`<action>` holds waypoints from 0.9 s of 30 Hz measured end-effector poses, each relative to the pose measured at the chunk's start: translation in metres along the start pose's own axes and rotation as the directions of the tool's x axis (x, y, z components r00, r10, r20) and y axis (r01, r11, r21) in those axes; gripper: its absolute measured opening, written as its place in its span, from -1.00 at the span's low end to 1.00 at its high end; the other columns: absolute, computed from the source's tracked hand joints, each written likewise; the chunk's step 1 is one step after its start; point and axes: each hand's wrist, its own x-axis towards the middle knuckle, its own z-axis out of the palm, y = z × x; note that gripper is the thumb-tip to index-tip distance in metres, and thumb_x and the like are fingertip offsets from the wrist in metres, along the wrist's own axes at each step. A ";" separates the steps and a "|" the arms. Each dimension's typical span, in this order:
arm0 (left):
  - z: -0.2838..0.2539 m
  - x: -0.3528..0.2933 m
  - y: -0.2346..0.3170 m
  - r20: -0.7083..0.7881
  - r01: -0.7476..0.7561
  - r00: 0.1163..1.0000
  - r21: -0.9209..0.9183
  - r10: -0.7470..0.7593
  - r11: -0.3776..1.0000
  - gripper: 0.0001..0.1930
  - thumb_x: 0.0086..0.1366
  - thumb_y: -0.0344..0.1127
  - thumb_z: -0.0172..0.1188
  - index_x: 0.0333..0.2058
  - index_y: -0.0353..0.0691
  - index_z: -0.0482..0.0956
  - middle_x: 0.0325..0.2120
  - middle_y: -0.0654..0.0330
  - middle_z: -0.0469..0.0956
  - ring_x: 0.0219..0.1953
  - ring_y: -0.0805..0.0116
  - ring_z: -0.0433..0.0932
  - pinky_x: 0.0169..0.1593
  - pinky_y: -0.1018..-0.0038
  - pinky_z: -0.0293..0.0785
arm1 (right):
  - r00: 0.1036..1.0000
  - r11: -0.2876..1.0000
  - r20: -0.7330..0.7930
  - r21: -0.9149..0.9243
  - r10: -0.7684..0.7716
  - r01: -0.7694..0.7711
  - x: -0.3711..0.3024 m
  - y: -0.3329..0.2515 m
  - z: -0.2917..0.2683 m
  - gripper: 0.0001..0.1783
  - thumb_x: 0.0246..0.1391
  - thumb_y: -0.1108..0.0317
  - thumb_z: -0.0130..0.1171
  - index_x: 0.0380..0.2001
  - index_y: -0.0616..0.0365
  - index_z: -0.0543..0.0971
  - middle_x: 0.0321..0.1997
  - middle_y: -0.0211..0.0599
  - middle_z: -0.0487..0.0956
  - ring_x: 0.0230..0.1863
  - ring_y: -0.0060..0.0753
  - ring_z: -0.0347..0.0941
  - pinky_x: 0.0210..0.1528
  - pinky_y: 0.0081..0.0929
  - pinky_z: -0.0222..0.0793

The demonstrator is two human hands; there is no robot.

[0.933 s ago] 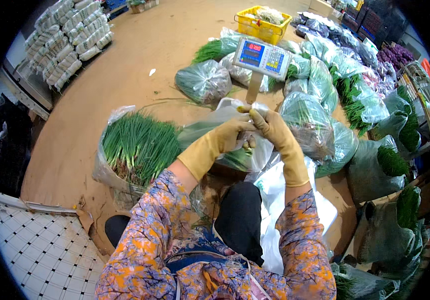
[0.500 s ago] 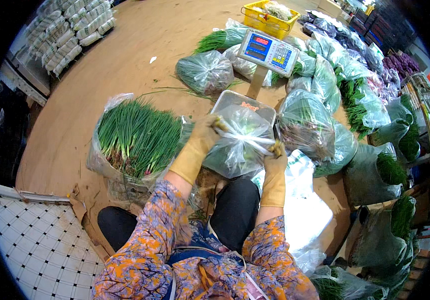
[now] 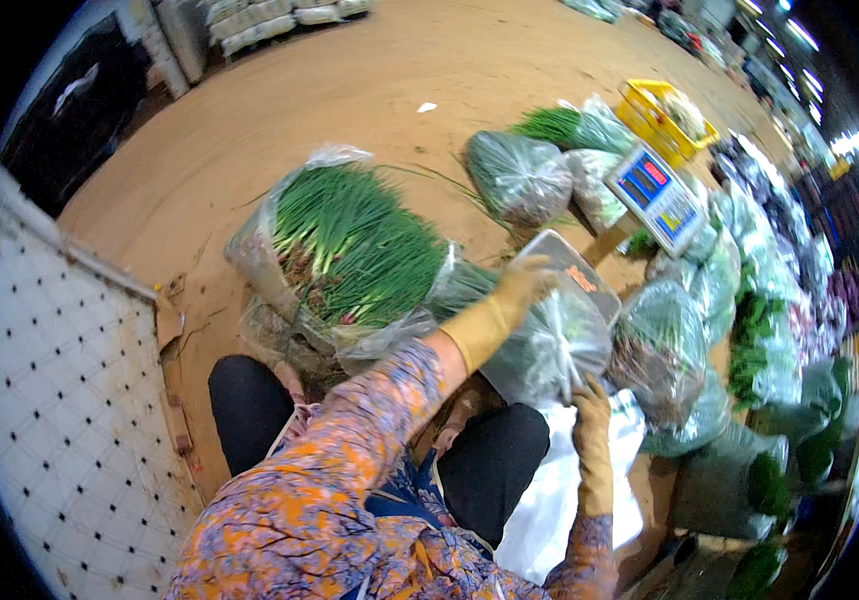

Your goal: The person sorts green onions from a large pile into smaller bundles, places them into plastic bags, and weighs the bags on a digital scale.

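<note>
A clear plastic bag (image 3: 557, 345) of green vegetables, its neck gathered into a white twist, rests against the near side of a scale's grey pan (image 3: 600, 290). My right hand (image 3: 592, 402), in a tan glove, is closed on the bag's gathered end at its near right. My left hand (image 3: 524, 284), gloved alike, is over the bag's far left side by the pan; its fingers are smeared by motion. Left of it stands a big open clear bag (image 3: 260, 245) packed with green onions (image 3: 360, 245), bulbs toward me.
The scale's display head (image 3: 655, 198) rises behind the pan. Filled bags (image 3: 662, 345) crowd the right side, and another bag (image 3: 520, 175) lies beyond. A yellow crate (image 3: 662, 125) stands farther back. White plastic sheeting (image 3: 540, 500) lies beside my right knee. Tiled surface (image 3: 70, 400) is at left.
The view has swung left, so things appear farther right. My left hand has come away from the bag's gathered neck toward its far side. My right hand keeps hold of the end.
</note>
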 end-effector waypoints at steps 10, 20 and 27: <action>-0.020 -0.034 0.039 0.222 -0.254 0.961 0.946 0.165 0.203 -0.75 -0.08 -0.31 0.08 -0.37 -0.25 0.46 -0.41 -0.02 0.47 -0.32 -0.01 0.45 -0.24 0.26 0.38 | 0.823 0.746 -0.105 0.498 0.557 -0.441 0.046 -0.049 -0.052 -0.70 0.04 0.49 -0.10 -0.12 0.32 0.36 -0.07 -0.13 0.39 -0.05 -0.29 0.30 0.02 -0.48 0.18; -0.172 -0.223 0.311 -0.346 0.013 0.745 0.862 0.571 0.506 -0.67 -0.08 -0.30 0.11 -0.28 -0.27 0.47 -0.34 0.03 0.50 -0.30 0.23 0.47 -0.20 0.45 0.36 | 0.765 0.745 0.017 0.218 0.643 -0.631 0.037 -0.081 -0.068 -0.63 0.04 0.26 -0.03 -0.14 0.29 0.42 -0.14 -0.05 0.45 -0.08 -0.39 0.33 0.01 -0.41 0.15; -0.416 -0.246 0.338 -0.247 0.351 0.530 0.935 0.811 0.055 -0.76 0.04 -0.25 0.05 -0.32 -0.21 0.47 -0.41 0.05 0.50 -0.37 0.22 0.48 -0.31 0.42 0.39 | 0.726 0.723 0.196 0.100 0.659 -0.684 0.072 -0.102 -0.053 -0.63 0.05 0.29 -0.05 -0.11 0.28 0.39 -0.09 -0.05 0.41 -0.06 -0.42 0.30 -0.01 -0.48 0.17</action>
